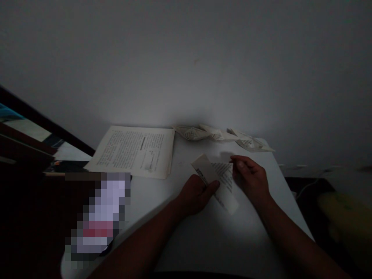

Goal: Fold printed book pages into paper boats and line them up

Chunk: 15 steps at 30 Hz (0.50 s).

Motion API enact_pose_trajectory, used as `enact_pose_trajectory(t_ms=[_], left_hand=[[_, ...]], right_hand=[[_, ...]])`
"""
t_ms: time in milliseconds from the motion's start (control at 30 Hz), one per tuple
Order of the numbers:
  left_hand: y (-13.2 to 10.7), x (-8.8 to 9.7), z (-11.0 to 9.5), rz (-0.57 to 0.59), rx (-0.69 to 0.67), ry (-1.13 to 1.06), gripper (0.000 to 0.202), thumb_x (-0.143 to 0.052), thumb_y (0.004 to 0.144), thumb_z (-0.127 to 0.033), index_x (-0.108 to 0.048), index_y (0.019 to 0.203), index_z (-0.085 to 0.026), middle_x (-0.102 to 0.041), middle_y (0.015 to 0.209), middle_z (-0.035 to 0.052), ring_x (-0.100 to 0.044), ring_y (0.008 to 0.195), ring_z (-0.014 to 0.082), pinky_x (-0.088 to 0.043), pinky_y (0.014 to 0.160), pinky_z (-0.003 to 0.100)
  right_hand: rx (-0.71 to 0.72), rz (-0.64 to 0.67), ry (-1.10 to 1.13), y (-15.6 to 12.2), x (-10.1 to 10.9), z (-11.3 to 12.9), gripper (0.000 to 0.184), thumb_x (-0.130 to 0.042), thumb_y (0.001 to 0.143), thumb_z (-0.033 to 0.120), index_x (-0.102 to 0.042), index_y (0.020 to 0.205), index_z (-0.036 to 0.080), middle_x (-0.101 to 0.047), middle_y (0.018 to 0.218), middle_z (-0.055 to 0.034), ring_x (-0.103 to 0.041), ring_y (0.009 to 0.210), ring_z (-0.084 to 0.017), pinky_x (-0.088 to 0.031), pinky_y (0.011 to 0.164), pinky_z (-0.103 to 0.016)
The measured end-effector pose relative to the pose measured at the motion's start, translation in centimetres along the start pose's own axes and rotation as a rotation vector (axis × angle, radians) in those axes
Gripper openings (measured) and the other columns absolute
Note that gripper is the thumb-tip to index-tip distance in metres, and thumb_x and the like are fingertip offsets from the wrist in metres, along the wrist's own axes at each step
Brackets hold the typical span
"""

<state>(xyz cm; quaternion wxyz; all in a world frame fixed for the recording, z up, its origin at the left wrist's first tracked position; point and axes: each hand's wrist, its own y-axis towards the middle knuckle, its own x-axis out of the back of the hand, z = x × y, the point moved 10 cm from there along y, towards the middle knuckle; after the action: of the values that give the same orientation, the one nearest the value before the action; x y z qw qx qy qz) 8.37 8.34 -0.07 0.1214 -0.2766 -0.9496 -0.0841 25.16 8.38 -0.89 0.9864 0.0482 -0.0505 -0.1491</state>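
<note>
A printed sheet of paper, partly folded, lies on the white table between my hands. My left hand pinches its left folded flap, fingers closed on the paper. My right hand presses and pinches the sheet's upper right edge with thumb and fingers. The room is dim.
A stack of printed pages lies at the table's back left. Several folded paper boats stand in a row along the back edge by the wall. A blurred-out object sits at the left edge. Dark furniture flanks both sides.
</note>
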Motion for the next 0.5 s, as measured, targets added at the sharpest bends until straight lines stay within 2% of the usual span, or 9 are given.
enact_pose_trajectory(t_ms=[67, 133, 200, 267, 333, 433, 500], left_hand=[[0.0, -0.6, -0.5, 0.069, -0.075, -0.021, 0.03, -0.045, 0.088, -0.037, -0.065, 0.086, -0.014, -0.068, 0.085, 0.0078, -0.064, 0.084, 0.0209, -0.049, 0.083, 0.033], [0.0, -0.4, -0.4, 0.062, -0.09, -0.068, 0.03, -0.048, 0.088, -0.037, -0.064, 0.092, -0.013, -0.068, 0.088, 0.0082, -0.064, 0.085, 0.0203, -0.05, 0.078, 0.031], [0.0, 0.8, 0.3, -0.039, -0.043, -0.091, 0.03, -0.051, 0.087, -0.04, -0.063, 0.09, -0.012, -0.066, 0.081, 0.0069, -0.063, 0.075, 0.0177, -0.05, 0.067, 0.026], [0.0, 2.3, 1.1, -0.169, 0.028, -0.072, 0.034, -0.052, 0.086, -0.043, -0.061, 0.075, -0.012, -0.06, 0.064, 0.0024, -0.056, 0.058, 0.013, -0.044, 0.054, 0.022], [0.0, 3.4, 1.6, -0.252, 0.074, -0.027, 0.038, -0.052, 0.085, -0.044, -0.055, 0.061, -0.013, -0.051, 0.052, -0.0018, -0.048, 0.048, 0.0096, -0.037, 0.046, 0.02], [0.3, 3.5, 1.5, -0.253, 0.063, 0.127, 0.036, -0.055, 0.084, -0.04, -0.054, 0.058, -0.014, -0.051, 0.051, -0.0024, -0.048, 0.048, 0.01, -0.038, 0.048, 0.022], [0.4, 3.4, 0.7, -0.268, -0.003, 0.339, 0.027, -0.06, 0.081, -0.034, -0.059, 0.062, -0.014, -0.062, 0.065, 0.0019, -0.056, 0.062, 0.0143, -0.045, 0.061, 0.027]], right_hand=[[0.002, 0.025, -0.095, -0.3, -0.5, 0.0, 0.022, -0.073, 0.071, 0.038, -0.071, 0.079, 0.017, -0.057, 0.054, 0.0027, -0.048, 0.046, -0.009, -0.038, 0.044, -0.022], [0.016, 0.057, -0.167, -0.6, -1.1, 0.1, 0.02, -0.076, 0.068, 0.036, -0.071, 0.072, 0.017, -0.056, 0.053, 0.0027, -0.048, 0.046, -0.009, -0.037, 0.043, -0.022], [0.034, 0.112, -0.213, -0.9, -1.6, 0.2, 0.021, -0.074, 0.069, 0.037, -0.071, 0.072, 0.017, -0.058, 0.054, 0.0018, -0.05, 0.047, -0.01, -0.038, 0.044, -0.022], [0.059, 0.141, -0.266, -0.9, -1.8, 0.4, 0.021, -0.073, 0.072, 0.038, -0.072, 0.074, 0.017, -0.059, 0.055, 0.0016, -0.051, 0.047, -0.011, -0.039, 0.044, -0.023], [0.103, 0.112, -0.334, -0.8, -1.3, 0.9, 0.021, -0.071, 0.073, 0.038, -0.072, 0.075, 0.018, -0.06, 0.056, 0.0016, -0.053, 0.049, -0.011, -0.041, 0.046, -0.024], [0.217, 0.017, -0.461, -0.5, -0.3, 2.1, 0.017, -0.071, 0.075, 0.036, -0.072, 0.078, 0.019, -0.063, 0.062, 0.0011, -0.058, 0.055, -0.013, -0.047, 0.055, -0.026], [0.324, -0.055, -0.541, -0.5, 0.2, 3.2, 0.015, -0.071, 0.075, 0.033, -0.071, 0.082, 0.019, -0.065, 0.068, 0.0001, -0.06, 0.061, -0.014, -0.05, 0.062, -0.028]])
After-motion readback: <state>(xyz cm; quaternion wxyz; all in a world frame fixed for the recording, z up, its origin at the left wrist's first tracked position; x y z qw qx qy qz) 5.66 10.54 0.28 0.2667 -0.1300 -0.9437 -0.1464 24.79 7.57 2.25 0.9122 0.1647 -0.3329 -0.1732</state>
